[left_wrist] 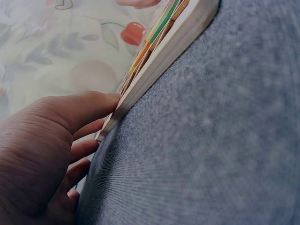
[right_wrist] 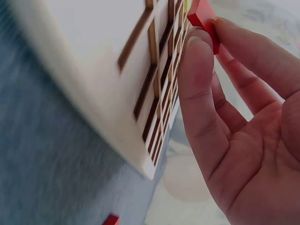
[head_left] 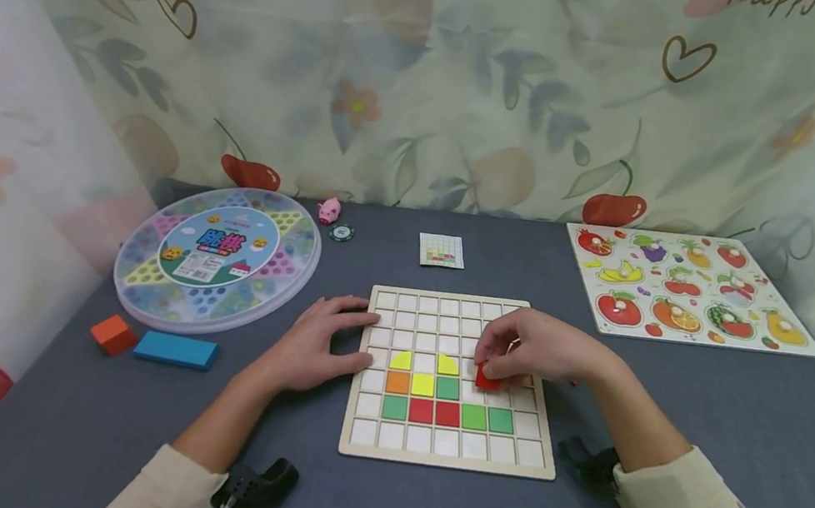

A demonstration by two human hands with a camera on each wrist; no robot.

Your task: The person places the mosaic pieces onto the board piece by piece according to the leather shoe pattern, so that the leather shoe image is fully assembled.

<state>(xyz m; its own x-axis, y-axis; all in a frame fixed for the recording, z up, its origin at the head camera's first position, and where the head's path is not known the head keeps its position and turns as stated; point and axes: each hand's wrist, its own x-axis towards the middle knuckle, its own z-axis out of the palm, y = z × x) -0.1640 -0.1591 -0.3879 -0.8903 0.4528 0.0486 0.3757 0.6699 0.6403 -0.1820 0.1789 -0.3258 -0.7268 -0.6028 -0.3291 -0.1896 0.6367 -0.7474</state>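
**Floral cloth walls around a grey tabletop**

From my remote seat I saw a grey felt-like tabletop [head_left: 735,425] closed in on three sides by hanging cloth. The back curtain [head_left: 427,80] was pale green, printed with leaves, cherries, hearts and the word "happy". The left cloth panel [head_left: 1,174] was whiter, with flowers. The light was soft and even, casting only faint shadows.

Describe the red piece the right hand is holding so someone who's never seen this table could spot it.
Find the wooden grid board in the middle of the grey table. Over its right half, the right hand pinches a small red tile. It alone is raised above the board; the other coloured tiles lie flat in their cells.
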